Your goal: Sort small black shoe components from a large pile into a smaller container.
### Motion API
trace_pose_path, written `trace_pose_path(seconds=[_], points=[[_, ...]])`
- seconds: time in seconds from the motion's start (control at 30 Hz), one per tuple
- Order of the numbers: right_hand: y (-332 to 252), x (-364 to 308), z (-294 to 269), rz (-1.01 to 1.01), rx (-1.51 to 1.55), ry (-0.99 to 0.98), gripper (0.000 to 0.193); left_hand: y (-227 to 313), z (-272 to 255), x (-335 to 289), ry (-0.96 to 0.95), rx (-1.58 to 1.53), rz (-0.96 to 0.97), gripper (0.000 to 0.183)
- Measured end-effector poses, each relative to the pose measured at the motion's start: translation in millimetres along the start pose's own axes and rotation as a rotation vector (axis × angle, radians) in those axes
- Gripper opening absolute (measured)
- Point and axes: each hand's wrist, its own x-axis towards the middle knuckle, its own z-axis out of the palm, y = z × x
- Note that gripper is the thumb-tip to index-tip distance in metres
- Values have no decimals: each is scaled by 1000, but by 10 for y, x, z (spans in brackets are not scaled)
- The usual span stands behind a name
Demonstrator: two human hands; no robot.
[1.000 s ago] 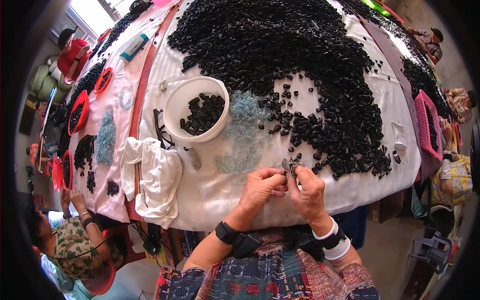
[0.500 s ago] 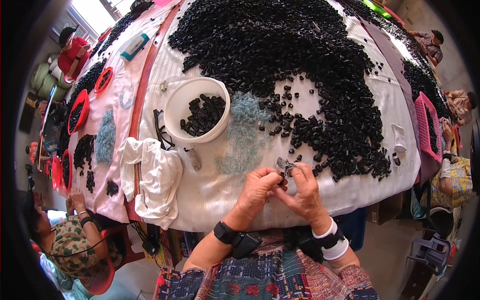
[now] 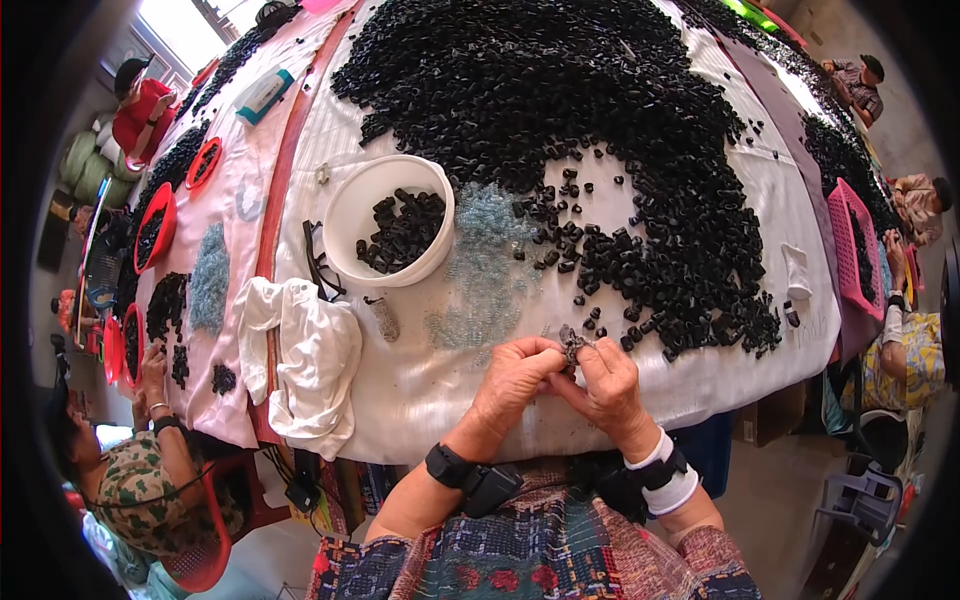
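A small dark part point(image 3: 571, 345) is pinched between the fingertips of both hands, just above the near edge of the table point(image 3: 420, 400), which is covered in white cloth. The left hand point(image 3: 512, 372) is curled, thumb and forefinger closed on the part's left side; the right hand point(image 3: 603, 378) meets it from the other side, its fingers likewise grasping the part. Whether one piece or two are held cannot be told, the item being small and half hidden by the fingertips.

A great heap point(image 3: 560, 110) of black parts lies beyond the hands, its loose fringe reaching to just beside them. A white bowl point(image 3: 388, 220) with some black parts in it stands to the left, a patch of small bluish bits point(image 3: 480, 270) is spread between bowl and hands, and a crumpled white rag point(image 3: 305, 360) hangs over the table edge further left. Another person's hand point(image 3: 153, 370) is at work at the neighbouring pink-covered table.

For the step in hand to be done well, the part is best kept low over the cloth, so that a slip is caught by the table and not the floor. The grip should be kept at the very fingertips, so the join stays in sight, and pressure should be applied squarely, not twisted
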Motion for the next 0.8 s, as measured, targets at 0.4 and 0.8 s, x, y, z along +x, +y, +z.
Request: trace_pose_path(seconds=[0.4,0.8], points=[[46,-35,12,-6,3,12,27,7,-19,16,-25,71,-28,8],[118,-106,57,50,50,58,29,-24,-95,33,-55,86,-19,9]])
